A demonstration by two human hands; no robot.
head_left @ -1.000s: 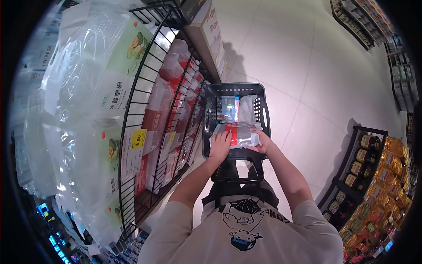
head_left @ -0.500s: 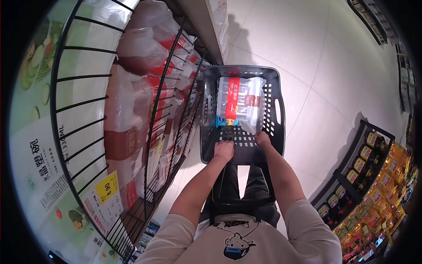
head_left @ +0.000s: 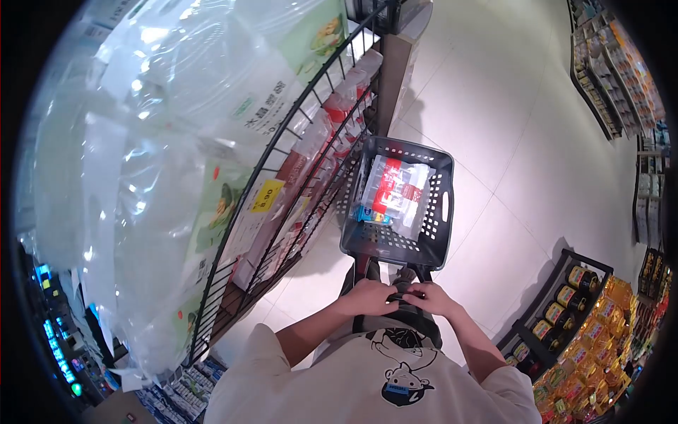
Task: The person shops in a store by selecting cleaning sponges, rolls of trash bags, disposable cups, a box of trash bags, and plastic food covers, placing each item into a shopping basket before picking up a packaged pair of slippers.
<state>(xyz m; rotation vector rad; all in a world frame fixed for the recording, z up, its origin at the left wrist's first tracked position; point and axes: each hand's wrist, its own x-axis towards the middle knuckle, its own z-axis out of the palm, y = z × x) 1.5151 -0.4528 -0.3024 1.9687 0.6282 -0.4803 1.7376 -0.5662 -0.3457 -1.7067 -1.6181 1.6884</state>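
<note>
A dark grey shopping basket (head_left: 443, 240) with perforated walls stands in front of my legs. Inside lies a clear pack of plastic cups (head_left: 415, 180) with a red band, and a small blue and yellow packet (head_left: 373, 215) shows partly from under it. My left hand (head_left: 369, 297) and my right hand (head_left: 432, 299) are close together at the basket's black handle (head_left: 399, 298), near my waist. The fingers of both are curled on the handle; their undersides are hidden.
On the left, a black wire rack (head_left: 300, 116) holds large clear plastic-wrapped packs (head_left: 155, 162), with a yellow price tag (head_left: 267, 196). At lower right, a shelf carries black-capped bottles (head_left: 565, 295) and orange packets (head_left: 604, 321). Pale tiled floor (head_left: 487, 141) stretches ahead; further shelves (head_left: 600, 78) stand upper right.
Both my hands have left the basket's near side and come back to its handle, close together. The handle is now nearer my waist. The view has shifted, with more of the rack's upper packs showing.
</note>
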